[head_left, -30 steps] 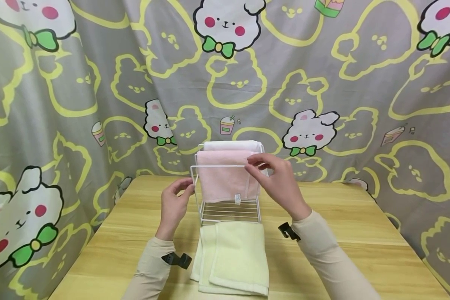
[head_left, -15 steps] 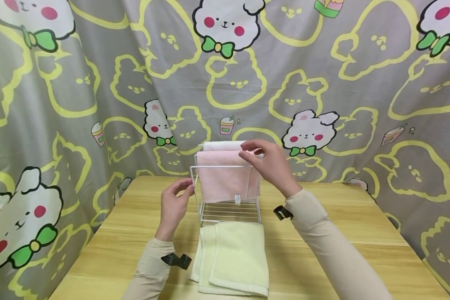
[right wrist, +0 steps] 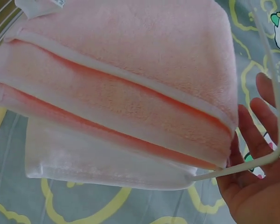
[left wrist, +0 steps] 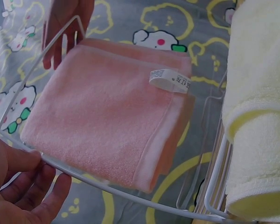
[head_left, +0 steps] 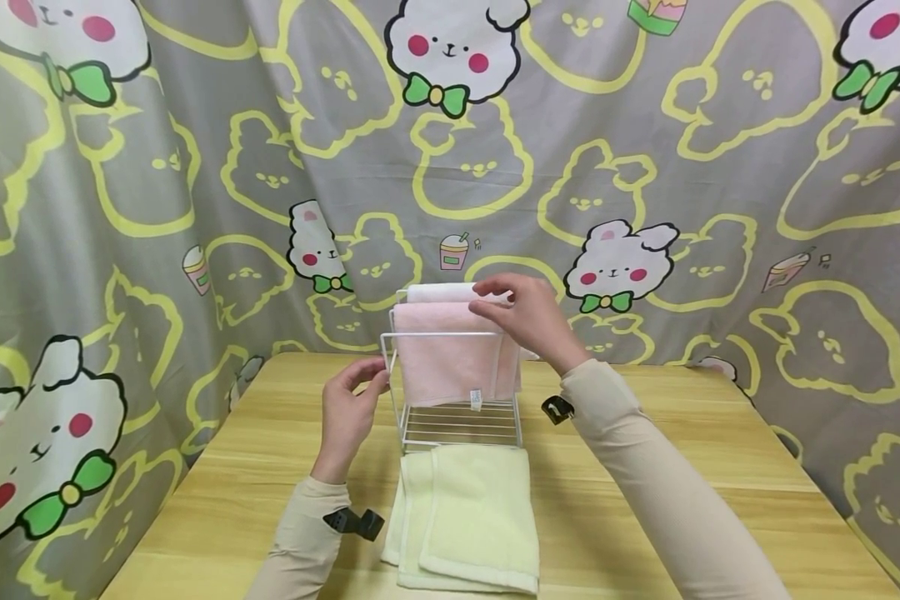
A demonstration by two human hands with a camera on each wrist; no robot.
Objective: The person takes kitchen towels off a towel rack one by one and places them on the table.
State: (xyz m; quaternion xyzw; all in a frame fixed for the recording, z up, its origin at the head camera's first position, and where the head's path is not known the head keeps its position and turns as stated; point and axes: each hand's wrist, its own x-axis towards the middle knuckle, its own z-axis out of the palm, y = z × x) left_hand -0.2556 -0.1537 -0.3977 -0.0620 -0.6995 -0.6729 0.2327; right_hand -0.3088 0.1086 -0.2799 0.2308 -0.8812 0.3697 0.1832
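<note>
A white wire rack (head_left: 442,334) stands on the table. A folded pink towel (head_left: 446,367) with a small white tag hangs over it. Behind that hangs a white towel (head_left: 437,292), showing below the pink folds in the right wrist view. My left hand (head_left: 351,412) pinches the rack's left wire between thumb and fingers. At the pink towel's upper right corner is my right hand (head_left: 528,312), its fingers relaxed beside the towel edge in the right wrist view. A folded pale yellow towel (head_left: 483,508) lies in front of the rack.
The wooden table (head_left: 660,467) extends to both sides of the rack. A grey curtain (head_left: 495,183) with cartoon prints hangs behind and along the sides. Each sleeve carries a black wrist strap mount (head_left: 557,409).
My right hand has moved from the front bar back and slightly left to the tops of the pink and white towels. The left hand has stayed at the rack's wire.
</note>
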